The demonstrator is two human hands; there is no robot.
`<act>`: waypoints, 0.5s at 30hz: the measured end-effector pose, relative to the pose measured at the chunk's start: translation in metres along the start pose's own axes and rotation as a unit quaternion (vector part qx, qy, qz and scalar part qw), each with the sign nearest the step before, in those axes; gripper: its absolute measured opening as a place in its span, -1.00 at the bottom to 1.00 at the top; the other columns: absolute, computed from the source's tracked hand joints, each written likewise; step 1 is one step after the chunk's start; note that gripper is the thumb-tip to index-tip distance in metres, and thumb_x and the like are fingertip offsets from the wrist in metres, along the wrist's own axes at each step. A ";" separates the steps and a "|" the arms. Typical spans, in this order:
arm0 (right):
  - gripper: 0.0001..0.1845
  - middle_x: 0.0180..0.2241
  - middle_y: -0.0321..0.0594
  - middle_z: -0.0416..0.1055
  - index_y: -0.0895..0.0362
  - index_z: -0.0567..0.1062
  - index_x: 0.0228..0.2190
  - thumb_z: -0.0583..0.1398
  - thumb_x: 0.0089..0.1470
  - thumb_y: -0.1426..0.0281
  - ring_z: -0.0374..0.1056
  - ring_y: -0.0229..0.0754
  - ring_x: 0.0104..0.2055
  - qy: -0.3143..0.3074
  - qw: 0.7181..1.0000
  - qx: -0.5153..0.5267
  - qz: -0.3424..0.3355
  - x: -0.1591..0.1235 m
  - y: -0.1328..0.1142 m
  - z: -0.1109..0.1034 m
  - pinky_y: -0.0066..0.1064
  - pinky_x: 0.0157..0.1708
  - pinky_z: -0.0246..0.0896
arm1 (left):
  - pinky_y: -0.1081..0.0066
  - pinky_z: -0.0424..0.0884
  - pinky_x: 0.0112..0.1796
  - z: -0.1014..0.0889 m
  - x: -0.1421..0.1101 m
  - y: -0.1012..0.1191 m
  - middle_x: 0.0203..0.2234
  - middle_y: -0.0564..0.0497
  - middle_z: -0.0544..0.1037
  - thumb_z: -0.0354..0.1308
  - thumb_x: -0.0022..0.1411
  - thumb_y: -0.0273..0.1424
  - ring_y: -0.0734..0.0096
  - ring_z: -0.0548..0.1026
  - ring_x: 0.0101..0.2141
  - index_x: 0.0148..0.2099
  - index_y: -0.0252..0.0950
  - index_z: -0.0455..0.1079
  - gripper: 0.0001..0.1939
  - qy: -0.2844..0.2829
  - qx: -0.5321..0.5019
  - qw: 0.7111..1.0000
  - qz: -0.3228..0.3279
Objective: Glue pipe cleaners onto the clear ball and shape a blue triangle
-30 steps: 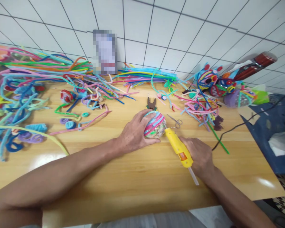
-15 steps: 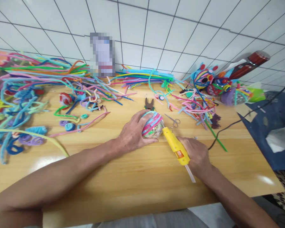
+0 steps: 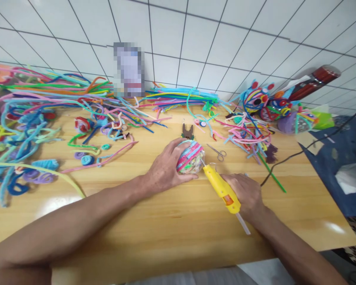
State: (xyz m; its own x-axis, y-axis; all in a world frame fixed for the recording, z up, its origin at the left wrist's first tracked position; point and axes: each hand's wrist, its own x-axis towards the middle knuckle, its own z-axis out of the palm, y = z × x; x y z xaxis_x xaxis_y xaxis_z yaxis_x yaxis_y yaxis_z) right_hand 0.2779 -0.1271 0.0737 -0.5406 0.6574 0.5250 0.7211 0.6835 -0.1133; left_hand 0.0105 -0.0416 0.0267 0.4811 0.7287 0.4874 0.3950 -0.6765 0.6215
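Striped ball (image 3: 190, 156), a see-through shell banded with pink and blue pipe cleaners, sits mid-table; all places are given from it. Left hand (image 3: 167, 166) cups it from the left, fingers over the far side, thumb along the near side. Right hand (image 3: 249, 196) is wrapped around the handle of a yellow hot glue gun (image 3: 221, 188), right of and nearer than the ball. Trigger finger hidden; cannot tell if it is squeezing. Clear glue stick (image 3: 243, 223) juts from the gun's rear.

Step in hand, by my reading: gluing on the ball's right side. Nozzle is right at that side; contact unclear. The move calls for a steady left grip, fingers clear of the hot tip.

Surface: glossy wood-grain table (image 3: 154, 233). Pliers (image 3: 187, 130) just beyond the ball; small scissors (image 3: 218, 152) just right. Tangled pipe cleaners (image 3: 23, 130) well to the left; a straight bundle (image 3: 180, 98) farther beyond. Decorated figures (image 3: 256, 99) far right, toward the wall; black cable (image 3: 302, 150) on that side too.

Room: white tiled wall (image 3: 178, 23) behind everything beyond the ball.
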 end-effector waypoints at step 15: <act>-0.52 -0.66 -0.46 0.14 0.05 0.55 -0.25 0.35 0.10 -0.10 0.08 -0.28 -0.68 0.017 0.648 0.578 0.496 -0.007 0.011 0.012 -0.37 -0.63 0.06 | -0.15 0.46 0.24 0.006 -0.005 -0.007 0.27 -0.32 0.34 0.56 0.02 -0.04 -0.17 0.38 0.31 0.45 -0.15 0.04 0.11 0.043 -0.017 0.998 0.043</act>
State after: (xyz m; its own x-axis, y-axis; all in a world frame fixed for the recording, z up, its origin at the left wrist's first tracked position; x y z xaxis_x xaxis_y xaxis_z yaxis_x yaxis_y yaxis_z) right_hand 0.2841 -0.1200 0.0588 -0.0356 0.9612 -0.2737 -0.1100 -0.2760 -0.9549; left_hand 0.0099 -0.0416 0.0162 0.4428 0.6762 0.5888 0.3284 -0.7334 0.5952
